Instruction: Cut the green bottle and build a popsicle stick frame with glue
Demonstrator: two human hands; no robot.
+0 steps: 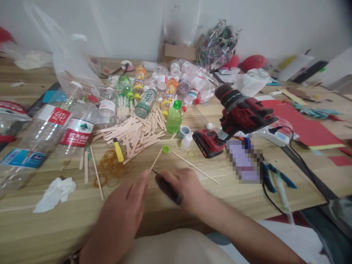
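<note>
A red label (59,116) on a large clear bottle (38,134) reads 纯. The red-and-white label (78,130) on the neighbouring bottle (68,150) shows 农夫山 above NONGFU SPRING. Lettering on the drill (242,113) is too blurred to read.

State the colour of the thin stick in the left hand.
The thin stick is pale tan, seen best in the head view.

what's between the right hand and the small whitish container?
Head view: a loose wooden stick nearer the right hand, then a yellow-green ring nearer the container.
</note>
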